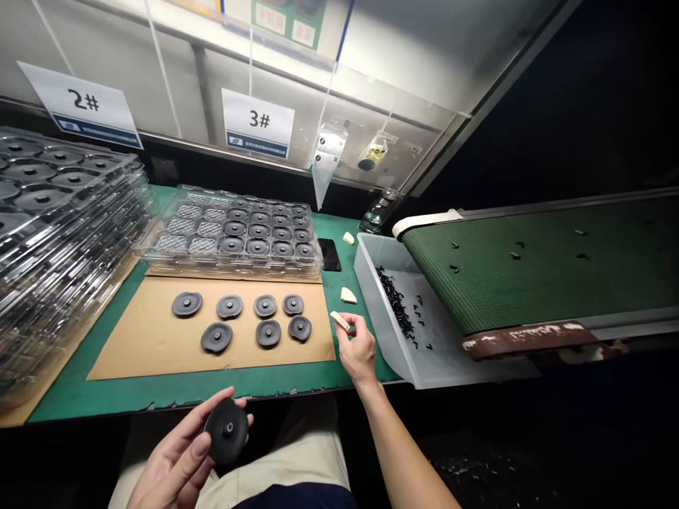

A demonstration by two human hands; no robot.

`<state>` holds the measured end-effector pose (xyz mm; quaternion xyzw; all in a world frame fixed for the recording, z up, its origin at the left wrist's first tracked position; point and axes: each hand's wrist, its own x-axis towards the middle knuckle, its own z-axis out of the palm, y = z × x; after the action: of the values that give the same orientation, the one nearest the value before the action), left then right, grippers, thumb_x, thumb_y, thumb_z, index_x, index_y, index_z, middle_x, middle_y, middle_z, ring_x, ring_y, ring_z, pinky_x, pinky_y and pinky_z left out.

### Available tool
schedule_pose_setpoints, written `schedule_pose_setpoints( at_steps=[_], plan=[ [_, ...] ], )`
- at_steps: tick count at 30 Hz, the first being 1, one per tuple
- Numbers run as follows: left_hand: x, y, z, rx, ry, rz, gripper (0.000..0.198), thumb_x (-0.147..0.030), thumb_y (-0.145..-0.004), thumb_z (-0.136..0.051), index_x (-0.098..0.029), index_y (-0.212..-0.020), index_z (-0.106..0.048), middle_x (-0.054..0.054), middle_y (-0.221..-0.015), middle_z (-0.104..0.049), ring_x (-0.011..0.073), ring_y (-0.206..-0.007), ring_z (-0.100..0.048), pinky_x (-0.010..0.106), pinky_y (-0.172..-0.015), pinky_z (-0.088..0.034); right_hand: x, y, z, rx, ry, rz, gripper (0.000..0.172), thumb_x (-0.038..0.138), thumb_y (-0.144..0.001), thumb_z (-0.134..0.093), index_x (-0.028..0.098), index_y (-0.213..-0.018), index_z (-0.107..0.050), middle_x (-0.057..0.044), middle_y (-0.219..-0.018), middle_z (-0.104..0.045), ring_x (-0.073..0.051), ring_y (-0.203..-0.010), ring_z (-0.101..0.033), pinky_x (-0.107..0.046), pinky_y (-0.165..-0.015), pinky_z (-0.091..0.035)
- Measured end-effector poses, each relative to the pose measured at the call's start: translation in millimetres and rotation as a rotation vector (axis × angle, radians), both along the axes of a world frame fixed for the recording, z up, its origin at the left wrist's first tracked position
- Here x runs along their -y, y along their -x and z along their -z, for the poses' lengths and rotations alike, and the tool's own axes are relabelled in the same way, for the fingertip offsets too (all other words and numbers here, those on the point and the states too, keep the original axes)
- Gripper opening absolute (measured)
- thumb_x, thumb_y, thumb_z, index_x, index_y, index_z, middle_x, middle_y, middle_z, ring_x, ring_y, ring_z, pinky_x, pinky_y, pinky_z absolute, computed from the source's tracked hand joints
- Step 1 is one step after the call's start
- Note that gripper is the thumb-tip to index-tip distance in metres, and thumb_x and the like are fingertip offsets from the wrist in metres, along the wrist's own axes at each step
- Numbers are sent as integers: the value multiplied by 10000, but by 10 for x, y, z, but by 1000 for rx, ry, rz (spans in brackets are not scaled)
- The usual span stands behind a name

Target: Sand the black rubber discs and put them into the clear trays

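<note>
My left hand (pixel 183 452) is closed around a black rubber disc (pixel 227 431) with a small central stud, held low in front of the table edge. Between the thumb and fingers of my right hand (pixel 358 346) is a small cream-coloured wedge (pixel 340 321), just off the right edge of the cardboard sheet (pixel 153 353). Several similar black discs (pixel 268 333) lie on the cardboard in two rows. Two more cream wedges (pixel 348 295) rest on the green table (pixel 334 276) beyond my right hand.
A partly filled clear tray (pixel 233 265) stands behind the cardboard, beside a phone (pixel 329 254). Stacked trays (pixel 68 268) are at left. At right, a bin (pixel 387 332) with small black pieces sits under a green conveyor belt (pixel 530 268).
</note>
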<state>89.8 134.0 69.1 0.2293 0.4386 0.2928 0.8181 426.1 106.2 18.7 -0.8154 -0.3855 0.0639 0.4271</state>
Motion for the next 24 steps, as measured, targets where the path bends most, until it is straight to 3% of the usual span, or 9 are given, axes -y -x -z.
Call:
schedule_pose_setpoints(
  at_steps=[3, 6, 9, 12, 16, 20, 24],
  plan=[
    [-6, -23, -47, 50, 11, -14, 541, -434, -893, -729, -201, -1379, -682, 163, -1351, -719, 347, -1204, -703, 345, -1024, -569, 148, 415, -195, -59, -124, -123, 220, 423, -977, -612, 209, -970, -561, -119, -1194, -700, -213, -1050, -680, -325, -856, -577],
    [-28, -59, -100, 114, -6, -34, 433, -365, -949, -678, -210, -1354, -699, 156, -1365, -712, 323, -1188, -712, 343, -1012, -582, 294, 838, -440, -185, -125, -241, 194, 391, -985, -636, 210, -1042, -596, -61, -1016, -715, -164, -837, -678, -280, -743, -572],
    [-33, -74, -110, 170, -52, -48, 404, -294, -954, -681, -215, -1350, -703, 146, -1355, -718, 302, -1212, -699, 336, -1043, -559, 382, 1164, -654, -351, -26, -524, 169, 323, -1005, -609, 219, -1137, -628, -18, -904, -687, -141, -735, -642, -256, -662, -548],
    [4, -48, -92, 194, -83, -60, 422, -266, -950, -688, -216, -1369, -693, 138, -1336, -731, 285, -1266, -667, 309, -1069, -534, 386, 1341, -767, -215, -44, -788, 243, 182, -988, -578, 215, -1222, -631, -57, -1031, -674, -165, -870, -649, -284, -753, -552],
    [73, 15, -79, 192, -74, -111, 427, -268, -964, -671, -221, -1388, -681, 129, -1301, -751, 266, -1280, -659, 295, -1088, -513, 343, 1413, -835, 77, -78, -810, 352, 91, -955, -549, 194, -1286, -611, -95, -1085, -640, -200, -942, -623, -337, -818, -536],
    [97, 44, -81, 182, -72, -154, 406, -283, -970, -668, -233, -1372, -691, 127, -1295, -754, 267, -1264, -671, 308, -1079, -524, 340, 1462, -927, -34, 48, -894, 323, 148, -966, -553, 213, -1272, -634, -46, -957, -596, -161, -792, -583, -294, -710, -504],
    [88, 35, -105, 165, -96, -175, 391, -275, -951, -698, -234, -1340, -712, 116, -1301, -752, 263, -1261, -672, 307, -1083, -521, 354, 1522, -978, 89, 40, -789, 352, 137, -968, -538, 221, -1295, -639, -58, -992, -595, -164, -820, -585, -296, -731, -493]
  ],
)
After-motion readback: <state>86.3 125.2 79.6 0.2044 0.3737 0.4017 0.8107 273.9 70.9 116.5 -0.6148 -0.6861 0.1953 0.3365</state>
